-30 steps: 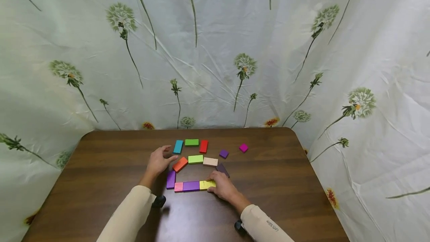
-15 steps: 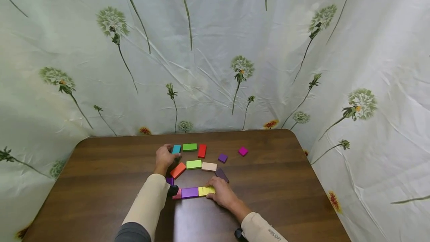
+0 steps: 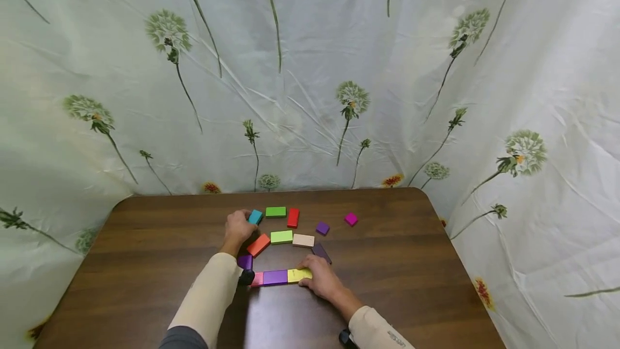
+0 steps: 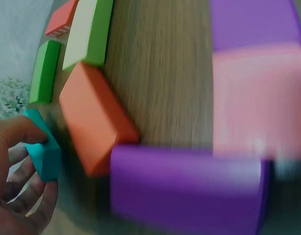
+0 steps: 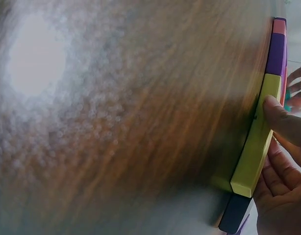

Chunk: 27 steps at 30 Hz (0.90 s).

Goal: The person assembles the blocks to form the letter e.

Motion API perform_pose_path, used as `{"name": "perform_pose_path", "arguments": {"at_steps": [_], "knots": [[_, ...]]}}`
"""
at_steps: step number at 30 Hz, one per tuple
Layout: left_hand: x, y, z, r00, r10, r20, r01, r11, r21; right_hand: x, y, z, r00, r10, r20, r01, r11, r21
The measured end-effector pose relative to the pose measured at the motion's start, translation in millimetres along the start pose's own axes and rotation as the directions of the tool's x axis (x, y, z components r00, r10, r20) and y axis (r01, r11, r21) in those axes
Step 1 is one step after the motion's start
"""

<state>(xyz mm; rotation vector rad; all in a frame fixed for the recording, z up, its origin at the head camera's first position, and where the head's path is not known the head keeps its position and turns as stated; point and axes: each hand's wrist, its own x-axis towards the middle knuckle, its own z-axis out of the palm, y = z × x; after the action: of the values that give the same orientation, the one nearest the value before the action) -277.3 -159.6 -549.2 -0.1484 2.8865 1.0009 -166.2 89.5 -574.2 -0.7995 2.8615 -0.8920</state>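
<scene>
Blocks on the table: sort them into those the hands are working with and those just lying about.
In hand:
teal block, pinched by the left hand
yellow block, touched by the right hand

Lying about:
magenta cube
small purple cube
red block
green block

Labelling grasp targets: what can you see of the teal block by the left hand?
The small teal rectangular block, plain and matte like painted wood, is pinched by the left hand, thumb on top and fingers beneath in the left wrist view. It sits tilted at the far row's left end, beside the green block and above the orange block.
</scene>
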Motion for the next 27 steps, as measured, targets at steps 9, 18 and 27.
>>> {"name": "perform_pose_path", "arguments": {"at_steps": [9, 18, 27], "knots": [[-37.0, -20.6, -34.6, 0.986, 0.161, 0.031, -0.159, 0.985, -0.062, -1.3, -2.7, 1.8, 0.999, 0.023, 0.024, -0.023, 1.0, 0.015], [-84.1, -35.6, -50.5, 0.896, 0.427, 0.119, -0.422, 0.904, -0.071, 0.1, -1.8, -1.4, 0.999, 0.024, 0.023, -0.025, 0.999, 0.032], [-123.1, -45.5, -43.4, 0.803, 0.531, 0.271, -0.574, 0.812, 0.109, -1.2, -3.4, 1.0, 1.0, 0.015, 0.014, -0.016, 0.999, 0.033]]}}
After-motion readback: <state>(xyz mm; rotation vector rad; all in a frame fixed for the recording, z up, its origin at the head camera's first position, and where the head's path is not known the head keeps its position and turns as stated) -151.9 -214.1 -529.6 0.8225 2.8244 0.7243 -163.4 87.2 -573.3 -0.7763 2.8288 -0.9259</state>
